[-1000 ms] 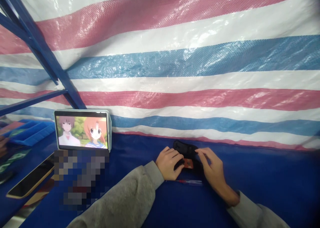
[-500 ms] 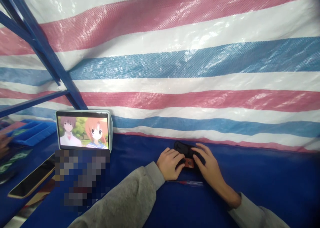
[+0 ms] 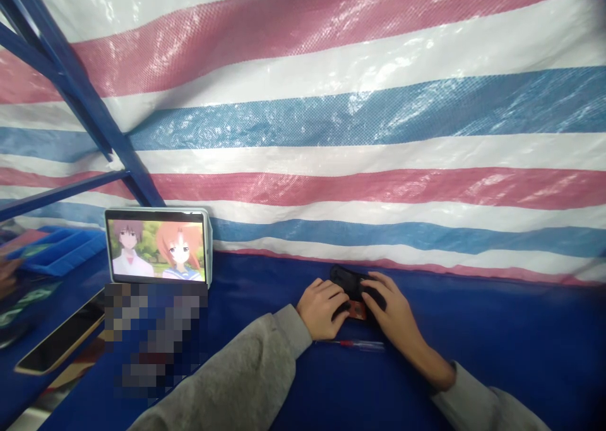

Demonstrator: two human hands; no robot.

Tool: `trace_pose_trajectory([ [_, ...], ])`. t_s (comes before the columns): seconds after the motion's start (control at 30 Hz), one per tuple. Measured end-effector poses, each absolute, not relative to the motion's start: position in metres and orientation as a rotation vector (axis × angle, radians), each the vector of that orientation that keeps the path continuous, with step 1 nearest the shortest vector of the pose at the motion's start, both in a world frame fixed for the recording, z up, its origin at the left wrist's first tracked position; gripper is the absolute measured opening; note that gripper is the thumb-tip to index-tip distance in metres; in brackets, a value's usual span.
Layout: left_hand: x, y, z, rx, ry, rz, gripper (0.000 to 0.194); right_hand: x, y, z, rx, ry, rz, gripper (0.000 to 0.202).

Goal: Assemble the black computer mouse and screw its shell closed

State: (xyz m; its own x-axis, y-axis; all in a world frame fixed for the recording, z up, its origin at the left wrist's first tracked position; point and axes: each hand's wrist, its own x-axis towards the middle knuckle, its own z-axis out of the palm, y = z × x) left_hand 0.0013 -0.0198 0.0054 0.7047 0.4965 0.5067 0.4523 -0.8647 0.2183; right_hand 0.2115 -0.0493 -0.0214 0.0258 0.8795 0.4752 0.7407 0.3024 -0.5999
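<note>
A small black plastic case (image 3: 346, 281) lies on a blue bench (image 3: 497, 349), a little right of centre and toward the far edge. At its near side is an orange-brown circuit board (image 3: 357, 310), partly covered. The person's left hand (image 3: 322, 309) comes in from the left, fingers curled down at the board's left end; whether they grip it or only rest there cannot be told. The right hand (image 3: 395, 311) arches over the case's right part, its fingers bent onto the black plastic; how firmly they hold cannot be told. Just on the near side of the board lies a screwdriver (image 3: 364, 346) with a clear and red handle. Farther left, a tablet (image 3: 158, 245) stands upright showing a cartoon, with a phone (image 3: 61, 333) lying nearer and a blue tray (image 3: 66, 254) beyond. A striped plastic sheet (image 3: 360, 115) hangs behind.
</note>
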Motion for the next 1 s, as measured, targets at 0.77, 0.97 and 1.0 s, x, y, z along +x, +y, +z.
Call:
trace_pose_trajectory([
  [0.77, -0.001, -0.009, -0.001, 2.676, 0.928, 0.878, 0.027, 0.209, -0.056, -0.005, -1.397, -1.516, 0.232, 0.028],
  [0.97, -0.003, -0.015, 0.005, 2.500, 1.064, 1.239, 0.050, 0.209, -0.059, -0.005, -1.373, -1.398, 0.394, 0.030],
  [1.0, -0.003, -0.015, 0.006, 2.526, 1.043, 1.218, 0.058, 0.208, -0.060, -0.005, -1.350, -1.387, 0.456, 0.030],
])
